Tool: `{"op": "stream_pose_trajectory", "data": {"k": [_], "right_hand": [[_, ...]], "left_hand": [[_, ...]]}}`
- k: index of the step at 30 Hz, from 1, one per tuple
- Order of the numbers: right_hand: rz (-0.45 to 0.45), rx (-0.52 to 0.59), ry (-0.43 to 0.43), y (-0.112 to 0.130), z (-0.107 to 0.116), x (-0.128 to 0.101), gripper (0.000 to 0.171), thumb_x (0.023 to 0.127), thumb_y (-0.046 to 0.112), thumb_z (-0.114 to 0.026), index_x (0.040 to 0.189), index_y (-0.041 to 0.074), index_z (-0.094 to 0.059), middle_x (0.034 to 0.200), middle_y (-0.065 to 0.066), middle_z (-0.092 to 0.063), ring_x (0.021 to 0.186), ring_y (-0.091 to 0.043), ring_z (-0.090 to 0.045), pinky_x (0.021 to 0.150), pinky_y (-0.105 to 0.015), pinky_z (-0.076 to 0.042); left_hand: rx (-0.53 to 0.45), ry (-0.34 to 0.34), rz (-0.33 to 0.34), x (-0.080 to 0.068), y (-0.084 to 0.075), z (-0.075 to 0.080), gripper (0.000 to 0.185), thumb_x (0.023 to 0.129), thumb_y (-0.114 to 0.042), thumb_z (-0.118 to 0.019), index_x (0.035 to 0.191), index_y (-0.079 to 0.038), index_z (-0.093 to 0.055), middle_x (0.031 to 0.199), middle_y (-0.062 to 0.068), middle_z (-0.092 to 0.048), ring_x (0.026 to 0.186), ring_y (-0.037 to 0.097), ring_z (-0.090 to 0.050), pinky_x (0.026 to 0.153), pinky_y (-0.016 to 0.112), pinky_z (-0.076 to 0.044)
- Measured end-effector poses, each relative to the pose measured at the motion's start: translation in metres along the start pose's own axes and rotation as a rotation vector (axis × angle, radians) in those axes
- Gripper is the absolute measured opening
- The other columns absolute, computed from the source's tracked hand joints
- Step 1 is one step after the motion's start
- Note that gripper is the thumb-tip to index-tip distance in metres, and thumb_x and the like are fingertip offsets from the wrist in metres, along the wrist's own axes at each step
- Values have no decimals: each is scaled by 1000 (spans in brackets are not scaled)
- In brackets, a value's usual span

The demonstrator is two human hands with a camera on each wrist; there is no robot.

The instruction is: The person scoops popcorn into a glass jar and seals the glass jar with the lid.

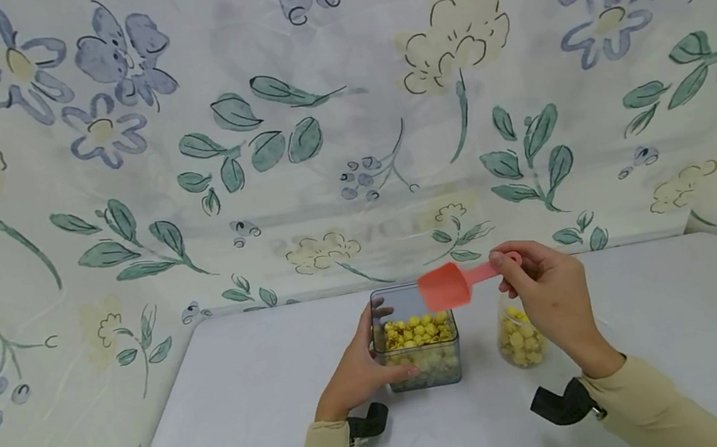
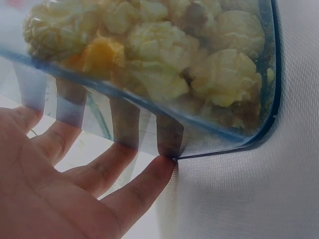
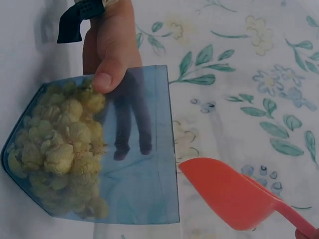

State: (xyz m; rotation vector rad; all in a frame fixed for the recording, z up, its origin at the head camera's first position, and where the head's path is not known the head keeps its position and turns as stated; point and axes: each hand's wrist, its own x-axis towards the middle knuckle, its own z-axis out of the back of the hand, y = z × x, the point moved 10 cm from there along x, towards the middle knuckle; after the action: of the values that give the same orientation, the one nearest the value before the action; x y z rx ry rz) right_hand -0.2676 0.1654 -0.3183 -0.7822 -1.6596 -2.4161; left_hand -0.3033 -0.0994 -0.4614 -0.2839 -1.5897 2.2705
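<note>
In the head view, a clear, bluish square container (image 1: 426, 380) stands on the table, partly filled with yellow popcorn (image 1: 419, 332). My left hand (image 1: 353, 371) grips its left side, thumb across the front and fingers behind the wall. The right hand (image 1: 551, 294) pinches the handle of a red scoop (image 1: 443, 287), raised over the container's right rim. No popcorn shows in the scoop (image 3: 229, 194), which the right wrist view catches from the side. A clear jar (image 1: 505, 307) of popcorn stands below the right hand, its top partly hidden by that hand.
The white table (image 1: 248, 416) stretches out to both sides of the container. Behind it hangs a floral-patterned sheet (image 1: 374, 102). Each wrist wears a black strap mount, such as the right strap (image 1: 563, 403).
</note>
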Motion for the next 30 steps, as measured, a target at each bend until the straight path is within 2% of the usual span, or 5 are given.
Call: {"op": "stream_pose_trajectory", "data": {"k": [8, 15, 22, 30], "right_hand": [[104, -57, 29, 9, -13, 2, 13, 95, 12, -71, 104, 2, -73, 70, -3, -65, 60, -13, -58, 54, -20, -48], [277, -132, 44, 27, -28, 0, 15, 89, 3, -75, 103, -2, -72, 75, -5, -69, 58, -13, -61, 54, -18, -50], [416, -215, 84, 38, -45, -4, 16, 87, 1, -77, 101, -2, -72, 75, -4, -68, 59, -11, -62, 53, -24, -51], [449, -247, 168, 39, -64, -7, 16, 87, 3, -77, 101, -1, -74, 72, -1, -63, 60, -8, -49, 53, -22, -44]], "left_hand": [[-8, 7, -5, 2, 1, 0, 112, 75, -26, -91, 159, -35, -17, 159, 2, -34, 134, 21, -45, 100, 49, -40], [0, -3, 3, 1, 1, 0, 113, 75, -27, -91, 159, -34, -16, 159, 2, -35, 136, 22, -43, 100, 50, -40], [-7, -5, 16, 2, 2, 0, 114, 74, -27, -91, 160, -33, -16, 159, 3, -35, 133, 22, -46, 99, 49, -41], [-41, 0, 25, 4, 4, -1, 113, 74, -26, -92, 159, -34, -17, 159, 3, -35, 129, 21, -49, 101, 47, -43]]}}
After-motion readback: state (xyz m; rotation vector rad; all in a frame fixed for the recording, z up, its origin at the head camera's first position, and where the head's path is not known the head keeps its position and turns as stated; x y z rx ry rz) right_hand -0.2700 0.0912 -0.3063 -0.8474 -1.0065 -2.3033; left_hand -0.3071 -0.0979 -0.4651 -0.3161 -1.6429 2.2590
